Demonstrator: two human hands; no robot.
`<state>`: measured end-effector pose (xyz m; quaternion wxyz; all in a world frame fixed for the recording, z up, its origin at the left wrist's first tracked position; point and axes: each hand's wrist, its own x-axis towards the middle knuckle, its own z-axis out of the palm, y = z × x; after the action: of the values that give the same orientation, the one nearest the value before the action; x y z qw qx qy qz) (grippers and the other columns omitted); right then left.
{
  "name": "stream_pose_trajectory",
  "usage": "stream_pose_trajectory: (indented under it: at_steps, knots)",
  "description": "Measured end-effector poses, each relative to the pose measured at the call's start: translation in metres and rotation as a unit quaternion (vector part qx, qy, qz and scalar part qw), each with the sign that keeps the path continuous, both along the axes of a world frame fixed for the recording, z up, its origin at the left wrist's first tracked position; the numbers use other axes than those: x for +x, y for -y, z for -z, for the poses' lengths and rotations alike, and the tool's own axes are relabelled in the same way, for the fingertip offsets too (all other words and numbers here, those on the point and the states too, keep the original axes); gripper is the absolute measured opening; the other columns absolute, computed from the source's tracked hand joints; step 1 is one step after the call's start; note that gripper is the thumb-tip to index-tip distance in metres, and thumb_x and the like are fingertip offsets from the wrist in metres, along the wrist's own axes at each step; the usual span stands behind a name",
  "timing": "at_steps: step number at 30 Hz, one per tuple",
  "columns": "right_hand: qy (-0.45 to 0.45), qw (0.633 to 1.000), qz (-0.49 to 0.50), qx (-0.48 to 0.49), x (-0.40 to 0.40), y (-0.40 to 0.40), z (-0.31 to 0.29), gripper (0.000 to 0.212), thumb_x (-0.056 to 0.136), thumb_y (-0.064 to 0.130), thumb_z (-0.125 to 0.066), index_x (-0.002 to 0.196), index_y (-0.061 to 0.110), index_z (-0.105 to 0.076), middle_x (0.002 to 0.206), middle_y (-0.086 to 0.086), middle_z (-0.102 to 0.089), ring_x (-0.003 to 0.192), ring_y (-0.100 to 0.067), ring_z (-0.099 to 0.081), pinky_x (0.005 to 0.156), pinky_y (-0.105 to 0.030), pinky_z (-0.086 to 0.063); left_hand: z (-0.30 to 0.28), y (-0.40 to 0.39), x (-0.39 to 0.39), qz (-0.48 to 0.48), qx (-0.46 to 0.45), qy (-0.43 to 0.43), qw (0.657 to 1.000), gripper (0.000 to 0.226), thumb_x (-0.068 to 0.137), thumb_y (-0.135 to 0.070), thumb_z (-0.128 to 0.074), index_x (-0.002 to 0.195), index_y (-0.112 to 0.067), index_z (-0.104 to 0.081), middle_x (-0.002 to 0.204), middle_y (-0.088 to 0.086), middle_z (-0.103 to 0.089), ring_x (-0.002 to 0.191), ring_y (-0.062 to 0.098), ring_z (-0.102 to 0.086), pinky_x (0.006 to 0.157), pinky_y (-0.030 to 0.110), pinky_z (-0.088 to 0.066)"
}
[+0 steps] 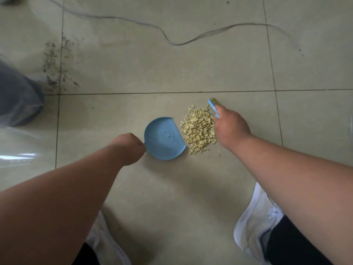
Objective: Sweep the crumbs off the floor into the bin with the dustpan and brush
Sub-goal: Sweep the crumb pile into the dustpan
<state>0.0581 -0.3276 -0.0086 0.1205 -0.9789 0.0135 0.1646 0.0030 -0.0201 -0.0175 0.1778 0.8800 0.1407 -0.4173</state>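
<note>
A pile of pale yellow crumbs (198,130) lies on the tiled floor. A small blue dustpan (164,138) rests flat just left of the pile, its straight lip facing the crumbs. My left hand (129,147) is closed around the dustpan's handle, which it hides. My right hand (232,128) grips a small blue brush (213,107) on the right side of the pile; only the brush's far end shows past my fingers. The bin (18,96), dark with a clear plastic liner, stands at the left edge.
A thin grey cable (172,43) snakes across the floor beyond the crumbs. Dark dirt specks (55,66) are scattered near the bin. My two white shoes (256,224) stand at the bottom of the view. Clear plastic sheeting (21,150) spreads from the bin.
</note>
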Motion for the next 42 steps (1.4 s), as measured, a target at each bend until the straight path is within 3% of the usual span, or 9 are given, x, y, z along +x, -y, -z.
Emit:
stream_pose_trajectory:
  at_steps: [4,14,20,23,26,30,33,38,42]
  knots:
    - [0.000,0.993,-0.118,-0.010,-0.015,-0.024,0.002,0.032,0.095,0.014,-0.050,0.126,0.012,-0.057,0.115,-0.015,-0.069,0.103,-0.039,-0.062,0.083,-0.042,-0.047,-0.001,0.005,0.004,0.010,-0.011,-0.006,1.000,0.042,0.090,-0.039,-0.056,0.060,-0.012,-0.066,0.068,0.009,-0.071,0.077,0.033,-0.071,0.060,0.028,-0.050]
    - [-0.003,0.949,-0.312,0.045,-0.062,-0.055,-0.002,0.051,0.088,0.009,-0.043,0.136,0.010,-0.057,0.136,-0.013,-0.064,0.125,-0.035,-0.059,0.104,-0.047,-0.044,-0.003,0.013,0.000,0.004,-0.016,0.002,1.000,0.043,0.091,-0.040,-0.055,0.062,-0.011,-0.064,0.071,0.012,-0.072,0.078,0.034,-0.071,0.065,0.032,-0.055]
    - [0.052,0.969,-0.234,0.058,-0.036,-0.021,-0.011,0.050,0.085,0.002,-0.047,0.134,0.005,-0.060,0.128,-0.021,-0.068,0.115,-0.041,-0.064,0.099,-0.050,-0.050,-0.008,0.013,0.001,0.015,0.000,0.002,1.000,0.041,0.092,-0.040,-0.055,0.069,-0.009,-0.068,0.068,0.007,-0.063,0.072,0.031,-0.060,0.056,0.026,-0.041]
    - [0.056,0.988,-0.143,0.020,-0.015,0.006,-0.014,0.046,0.087,-0.001,-0.051,0.132,0.005,-0.059,0.113,-0.023,-0.070,0.101,-0.044,-0.065,0.087,-0.049,-0.054,-0.011,0.012,-0.001,0.008,-0.009,-0.012,1.000,0.041,0.093,-0.042,-0.056,0.074,-0.010,-0.072,0.072,0.008,-0.068,0.072,0.031,-0.064,0.060,0.028,-0.049]
    - [0.031,0.995,-0.099,0.000,-0.007,0.015,-0.010,0.046,0.089,0.001,-0.052,0.135,0.009,-0.056,0.115,-0.020,-0.070,0.105,-0.042,-0.062,0.088,-0.046,-0.050,-0.009,0.006,-0.013,-0.018,-0.012,-0.042,0.999,0.036,0.092,-0.038,-0.057,0.085,-0.010,-0.077,0.082,0.014,-0.076,0.077,0.034,-0.074,0.071,0.037,-0.061]
    - [0.023,0.994,-0.107,0.010,-0.005,-0.010,-0.002,0.046,0.088,0.002,-0.052,0.133,0.010,-0.057,0.117,-0.018,-0.069,0.107,-0.041,-0.061,0.088,-0.045,-0.048,-0.005,-0.012,-0.035,-0.030,0.008,-0.122,0.992,0.037,0.093,-0.026,-0.047,0.089,-0.001,-0.073,0.076,0.020,-0.079,0.054,0.033,-0.074,0.066,0.038,-0.064]
    - [0.016,0.994,-0.110,0.021,-0.004,-0.040,0.002,0.042,0.089,0.004,-0.051,0.130,0.011,-0.056,0.118,-0.015,-0.068,0.107,-0.039,-0.059,0.088,-0.043,-0.047,-0.004,-0.025,-0.040,-0.043,0.031,-0.147,0.988,0.033,0.100,-0.017,-0.046,0.096,0.000,-0.073,0.081,0.017,-0.080,0.061,0.032,-0.077,0.069,0.040,-0.067]
    - [-0.004,0.985,-0.174,0.017,-0.009,-0.092,0.000,0.038,0.093,0.007,-0.048,0.129,0.014,-0.054,0.125,-0.011,-0.065,0.114,-0.036,-0.056,0.093,-0.041,-0.042,-0.001,-0.038,-0.027,-0.082,0.025,-0.133,0.987,0.030,0.099,-0.013,-0.047,0.098,0.004,-0.072,0.076,0.019,-0.080,0.061,0.037,-0.077,0.073,0.042,-0.065]
    - [-0.028,0.969,-0.244,0.007,-0.032,-0.120,-0.005,0.046,0.093,0.009,-0.047,0.138,0.014,-0.049,0.134,-0.009,-0.060,0.123,-0.034,-0.053,0.102,-0.043,-0.039,-0.001,-0.040,-0.012,-0.074,0.038,-0.095,0.992,0.031,0.084,-0.016,-0.048,0.088,0.000,-0.075,0.069,0.020,-0.078,0.043,0.032,-0.066,0.062,0.037,-0.063]
